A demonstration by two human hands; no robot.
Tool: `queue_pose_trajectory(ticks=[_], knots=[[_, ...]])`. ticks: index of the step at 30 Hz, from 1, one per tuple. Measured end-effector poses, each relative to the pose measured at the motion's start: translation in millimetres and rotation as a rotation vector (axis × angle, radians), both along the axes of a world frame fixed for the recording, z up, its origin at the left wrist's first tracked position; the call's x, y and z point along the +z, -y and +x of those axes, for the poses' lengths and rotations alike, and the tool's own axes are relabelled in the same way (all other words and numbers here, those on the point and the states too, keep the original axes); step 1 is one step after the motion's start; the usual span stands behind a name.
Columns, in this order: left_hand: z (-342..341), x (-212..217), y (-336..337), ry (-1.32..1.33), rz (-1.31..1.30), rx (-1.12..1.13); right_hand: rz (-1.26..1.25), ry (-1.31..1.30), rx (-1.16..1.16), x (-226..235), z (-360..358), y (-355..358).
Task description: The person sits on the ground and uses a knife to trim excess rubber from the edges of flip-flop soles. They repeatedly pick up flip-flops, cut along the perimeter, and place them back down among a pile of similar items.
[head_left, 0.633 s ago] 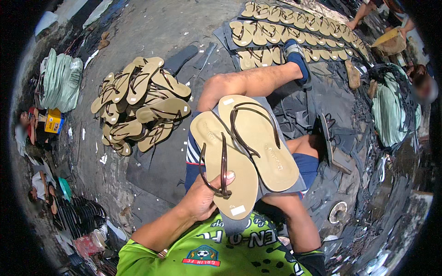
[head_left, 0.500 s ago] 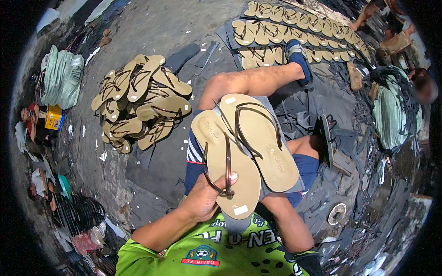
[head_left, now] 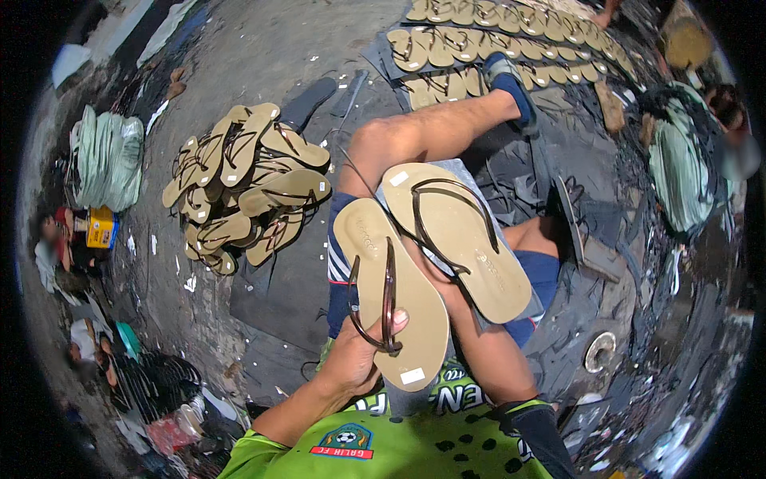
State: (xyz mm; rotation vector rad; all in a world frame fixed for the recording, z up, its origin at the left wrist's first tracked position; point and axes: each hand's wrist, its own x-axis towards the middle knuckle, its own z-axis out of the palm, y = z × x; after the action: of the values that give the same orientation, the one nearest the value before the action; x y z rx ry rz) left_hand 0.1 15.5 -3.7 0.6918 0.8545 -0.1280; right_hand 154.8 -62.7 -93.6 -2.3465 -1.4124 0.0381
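Observation:
My left hand grips the heel end of a tan flip-flop with a dark brown strap, thumb pressed by the strap's rear plug. A second tan flip-flop with the same strap lies beside it over my lap. My right forearm runs under that sandal; the right hand itself is hidden beneath the two soles. My bare knee rises just beyond them.
A loose heap of finished tan flip-flops lies on the ground at left. Rows of flip-flops are laid out at the top. Green stacked bundles sit far left, another green bundle at right. A person sits at the left edge.
The two flip-flops have shifted slightly in my lap and my left hand has adjusted its hold near the strap's rear plug.

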Motion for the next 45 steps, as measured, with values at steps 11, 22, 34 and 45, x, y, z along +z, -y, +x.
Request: queue_pose_trajectory(ticks=[11, 22, 34, 45], knots=[[-12.9, -14.6, -43.4, 0.324, 0.544, -0.413, 0.759, -1.265, -0.188, 79.7, -16.9, 11.6], [69.0, -11.1, -14.0, 0.520, 0.334, -0.034, 0.752, -0.847, -0.449, 82.7, -20.8, 59.9], [89.4, 12.4, -70.6, 0.327, 0.219, -0.060, 0.727, -1.353, -0.265, 49.1, -97.7, 102.0], [64.0, -47.8, -70.0, 0.309, -0.146, -0.085, 0.400, -0.536, -0.321, 46.1, -93.3, 104.1]])
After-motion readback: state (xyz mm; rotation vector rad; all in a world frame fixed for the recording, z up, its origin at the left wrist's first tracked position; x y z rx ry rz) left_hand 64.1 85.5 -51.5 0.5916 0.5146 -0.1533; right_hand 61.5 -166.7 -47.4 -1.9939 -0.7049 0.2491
